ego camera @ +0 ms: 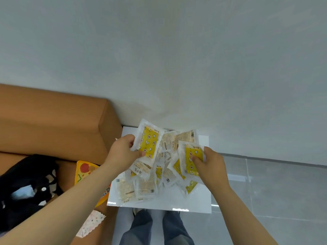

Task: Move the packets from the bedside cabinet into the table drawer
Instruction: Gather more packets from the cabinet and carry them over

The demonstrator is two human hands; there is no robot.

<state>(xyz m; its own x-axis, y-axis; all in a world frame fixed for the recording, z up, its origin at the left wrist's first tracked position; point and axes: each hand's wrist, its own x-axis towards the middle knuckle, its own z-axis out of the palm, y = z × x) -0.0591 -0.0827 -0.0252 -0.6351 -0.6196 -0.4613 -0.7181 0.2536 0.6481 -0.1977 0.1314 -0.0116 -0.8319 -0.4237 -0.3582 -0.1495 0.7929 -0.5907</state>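
Note:
Several clear packets (145, 186) with yellow or beige contents lie heaped on the white bedside cabinet top (200, 200). My left hand (122, 152) grips a yellow star-printed packet (149, 142) by its left edge, lifted above the heap's back left. My right hand (210, 165) pinches another yellow packet (192, 156) at the heap's right side. The table drawer is not in view.
A brown upholstered bed frame (58, 124) stands left of the cabinet, with a black bag (28, 184), an orange-yellow pack (85, 170) and a patterned cloth (92, 223) on it. A pale wall rises behind. Grey tiled floor (274, 188) lies to the right; my legs stand below the cabinet.

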